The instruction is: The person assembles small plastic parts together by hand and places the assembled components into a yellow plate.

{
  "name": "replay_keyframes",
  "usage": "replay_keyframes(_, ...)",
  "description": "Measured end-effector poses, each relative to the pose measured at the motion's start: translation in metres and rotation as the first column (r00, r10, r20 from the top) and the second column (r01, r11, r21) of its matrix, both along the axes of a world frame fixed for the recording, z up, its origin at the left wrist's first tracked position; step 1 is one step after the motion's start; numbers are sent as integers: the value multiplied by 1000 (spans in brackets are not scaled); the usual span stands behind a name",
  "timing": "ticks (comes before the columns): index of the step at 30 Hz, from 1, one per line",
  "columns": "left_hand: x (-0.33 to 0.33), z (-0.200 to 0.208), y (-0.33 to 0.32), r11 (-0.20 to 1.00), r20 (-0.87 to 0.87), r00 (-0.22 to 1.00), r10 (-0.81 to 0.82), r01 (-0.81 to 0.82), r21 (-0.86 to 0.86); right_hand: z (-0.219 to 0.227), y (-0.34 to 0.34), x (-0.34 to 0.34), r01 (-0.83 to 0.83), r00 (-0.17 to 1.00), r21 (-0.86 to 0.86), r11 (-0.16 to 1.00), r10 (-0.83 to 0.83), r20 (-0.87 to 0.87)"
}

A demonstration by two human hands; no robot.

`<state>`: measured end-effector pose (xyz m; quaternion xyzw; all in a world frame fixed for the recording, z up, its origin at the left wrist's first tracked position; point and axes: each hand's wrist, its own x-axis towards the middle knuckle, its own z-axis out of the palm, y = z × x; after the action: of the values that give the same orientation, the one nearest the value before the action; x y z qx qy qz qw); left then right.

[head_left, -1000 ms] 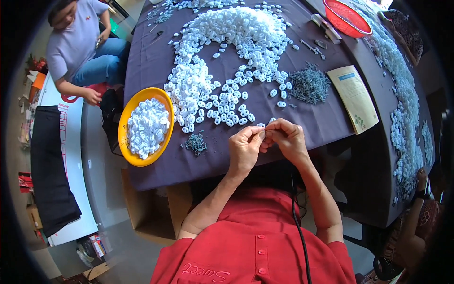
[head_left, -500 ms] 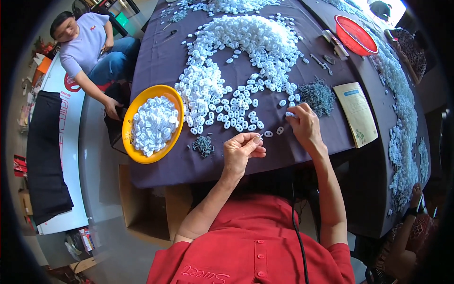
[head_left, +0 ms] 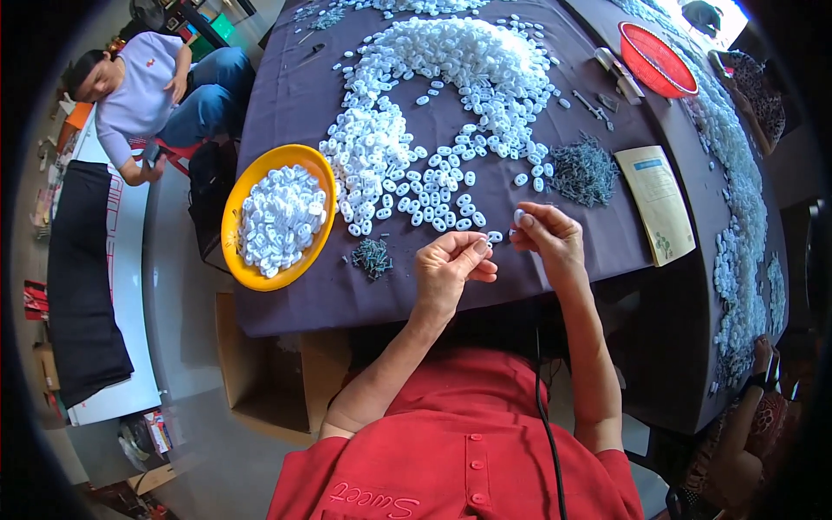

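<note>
Close to the table's near edge, my left hand (head_left: 452,270) is closed in a pinch of thumb and forefinger; what sits at its fingertips is too small to make out. A loose white oval piece (head_left: 494,237) with two holes lies right by those fingertips. Just to the right, my right hand (head_left: 553,245) pinches another white two-holed oval piece (head_left: 518,216) between thumb and fingers. Beyond both hands spreads a large heap of the same white pieces (head_left: 459,52). Small grey pin-like bits lie in a little pile (head_left: 371,258) left of my left hand and a bigger pile (head_left: 582,173) beyond my right.
A yellow bowl (head_left: 230,221) full of white pieces stands at the table's left edge. On the right are a paper packet (head_left: 656,204), a red basket (head_left: 656,59) and a cutter-like tool (head_left: 618,75). One person (head_left: 147,87) sits at the left; others are at the far right.
My right hand has come nearer and slightly left with its white piece, towards my left hand. My left hand stays almost in place. The person at the left has drawn an arm back, holding a dark object.
</note>
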<state>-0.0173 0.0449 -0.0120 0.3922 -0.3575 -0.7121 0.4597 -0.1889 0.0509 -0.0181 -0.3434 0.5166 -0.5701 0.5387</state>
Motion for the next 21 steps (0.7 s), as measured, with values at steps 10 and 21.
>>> replay_keyframes(10, -9, 8, 0, 998, 85, 996, -1, 7, -61, 6, 13, 2, -57, 992, -64, 996, 64, 113)
replay_keyframes(21, -12, 17, 3, 981, 185, 982, 40, -4, -194, 17, 20, 10, -7, 985, -62, 998, 17, 173)
